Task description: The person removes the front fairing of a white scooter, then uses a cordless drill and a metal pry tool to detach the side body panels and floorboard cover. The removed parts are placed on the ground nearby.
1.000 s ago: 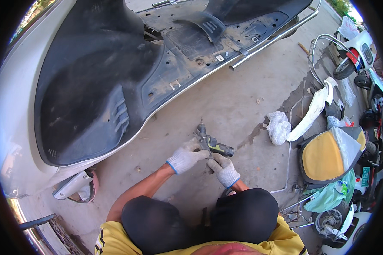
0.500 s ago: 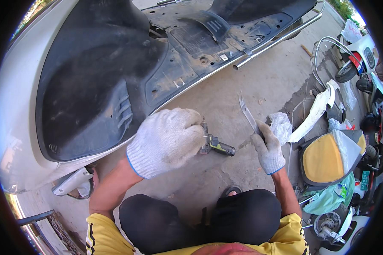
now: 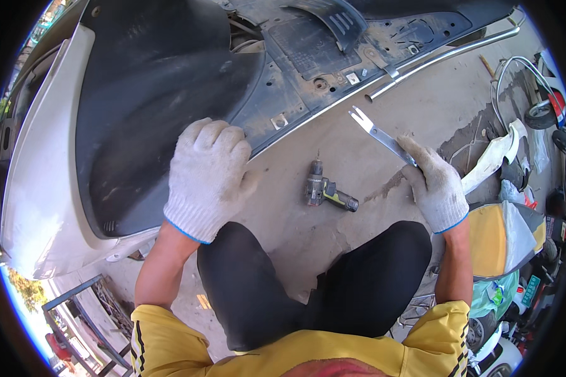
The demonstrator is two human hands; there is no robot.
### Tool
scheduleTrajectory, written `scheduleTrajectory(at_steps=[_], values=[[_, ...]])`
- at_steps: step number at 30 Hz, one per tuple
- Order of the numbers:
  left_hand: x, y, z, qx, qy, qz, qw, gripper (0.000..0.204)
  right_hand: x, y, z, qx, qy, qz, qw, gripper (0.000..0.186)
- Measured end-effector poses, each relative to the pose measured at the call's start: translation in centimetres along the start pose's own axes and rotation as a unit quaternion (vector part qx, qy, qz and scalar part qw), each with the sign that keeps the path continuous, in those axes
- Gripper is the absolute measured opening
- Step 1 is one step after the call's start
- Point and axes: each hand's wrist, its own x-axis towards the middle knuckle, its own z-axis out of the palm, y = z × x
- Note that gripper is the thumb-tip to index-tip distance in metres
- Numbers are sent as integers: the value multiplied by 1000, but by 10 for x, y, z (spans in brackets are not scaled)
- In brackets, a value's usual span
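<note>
My right hand (image 3: 437, 185), in a white knit glove with blue trim, grips a flat silver forked pry tool (image 3: 388, 142). Its two-pronged end points up and left, over the ground. My left hand (image 3: 207, 173), gloved the same way, is closed with curled fingers at the lower edge of the black plastic panel (image 3: 163, 125). Its fingertips are hidden, so I cannot tell whether it grips the panel or holds something small. Pale silver bodywork (image 3: 47, 182) borders the panel. A black and green cordless drill (image 3: 324, 188) lies on the concrete between my hands.
The black footboard (image 3: 308, 63) stretches away to the upper right, with a chrome bar (image 3: 446, 60) along its side. On the right lie a white fairing piece (image 3: 497, 154), a yellow and black seat (image 3: 486, 235) and a green bag (image 3: 493, 298). A metal frame (image 3: 82, 314) stands lower left.
The view has shifted. My left hand has moved left from near the drill, against the panel's edge. My right hand, still holding the pry tool, has moved right, and the tool now tilts further left.
</note>
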Motion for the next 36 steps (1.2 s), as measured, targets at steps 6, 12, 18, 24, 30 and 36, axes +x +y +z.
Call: scheduleTrajectory(at_steps=[6,12,18,24,30,36], values=[[1,-10,4,-43,27,8,999,20,24,-26,-26,-64,-139,-13,988,49],[4,-9,1,-50,36,6,998,19,60,-42,-40,-177,-201,-79,960,46],[1,-10,3,-101,109,-1,989,25,87,-61,-54,-199,-235,-121,944,46],[-14,-8,2,-77,210,-47,974,29,106,-57,-53,-173,-210,-207,940,41],[-17,-7,8,-102,222,-94,965,25,118,-65,-38,-161,-202,-193,947,32],[-14,-1,8,-80,188,-165,965,18,113,-47,-12,255,-85,-9,963,16]])
